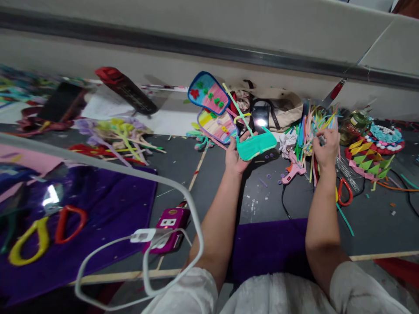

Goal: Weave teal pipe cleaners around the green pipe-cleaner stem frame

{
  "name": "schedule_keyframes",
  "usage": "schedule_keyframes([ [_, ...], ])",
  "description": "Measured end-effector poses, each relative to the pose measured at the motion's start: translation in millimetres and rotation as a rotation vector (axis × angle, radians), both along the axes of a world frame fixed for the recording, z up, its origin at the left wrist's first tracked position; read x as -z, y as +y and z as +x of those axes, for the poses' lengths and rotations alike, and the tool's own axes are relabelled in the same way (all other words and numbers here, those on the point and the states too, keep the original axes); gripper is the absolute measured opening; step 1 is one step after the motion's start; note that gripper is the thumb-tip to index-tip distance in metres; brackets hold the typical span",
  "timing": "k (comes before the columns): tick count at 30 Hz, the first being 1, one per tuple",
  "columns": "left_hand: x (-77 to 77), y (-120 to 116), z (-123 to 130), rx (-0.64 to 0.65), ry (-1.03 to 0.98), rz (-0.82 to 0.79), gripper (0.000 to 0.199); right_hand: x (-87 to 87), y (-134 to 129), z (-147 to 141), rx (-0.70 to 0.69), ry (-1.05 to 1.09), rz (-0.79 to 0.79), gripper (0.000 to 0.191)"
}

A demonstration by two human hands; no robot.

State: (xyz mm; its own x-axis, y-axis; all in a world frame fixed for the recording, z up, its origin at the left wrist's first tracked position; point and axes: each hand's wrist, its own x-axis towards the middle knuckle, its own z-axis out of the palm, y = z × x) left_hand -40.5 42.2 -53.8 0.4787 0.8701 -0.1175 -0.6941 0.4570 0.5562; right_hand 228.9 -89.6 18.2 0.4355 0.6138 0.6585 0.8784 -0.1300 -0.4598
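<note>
My left hand (236, 158) is closed around the edge of a flat teal piece (258, 146) that looks made of pipe cleaners. A pale green pipe cleaner (238, 107) rises at a slant just above it, with a short yellow strip across it. My right hand (327, 147) has its fingers curled together at a bunch of many-coloured pipe cleaners (322, 120). What its fingertips pinch is hidden. Below and between the hands lies a pink glue gun (293, 169). Two decorated panels, one blue-edged (209, 93) and one striped (218, 126), lie behind my left hand.
To the right are orange-handled scissors (345, 192), a glass jar (353, 126) and a decorated round piece (386, 137). Leftward lie a magenta power adapter (166, 229), a looping white cable (198, 218), larger scissors (54, 226) and a dark red-capped bottle (129, 91).
</note>
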Motion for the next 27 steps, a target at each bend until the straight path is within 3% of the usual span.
schedule_keyframes([
  [6,-3.1,-3,2,0.001,-0.002,-0.01,0.06,-42.0,-20,-19,-0.115,0.264,0.495,0.012],
  [11,-3.5,-3,4,0.018,0.007,-0.007,0.053,-81.2,-40,-52,-0.258,0.327,0.898,0.005],
  [15,-3.6,-5,5,0.04,0.038,0.009,0.048,-97.8,-47,-74,-0.336,0.594,0.914,0.011],
  [17,-4.8,-8,5,0.054,0.067,0.06,0.05,-95.0,-39,-79,-0.418,0.859,0.885,0.01],
  [20,-8.8,-15,6,0.086,0.113,0.166,0.07,-74.4,-13,-80,-0.466,1.149,0.685,0.006],
  [23,-13.2,-21,7,0.124,0.13,0.214,0.083,-45.0,15,-75,-0.449,1.294,0.501,0.015],
  [27,-14.3,-22,9,0.127,0.061,0.21,0.077,-21.2,30,-65,-0.445,1.334,0.476,0.026],
])
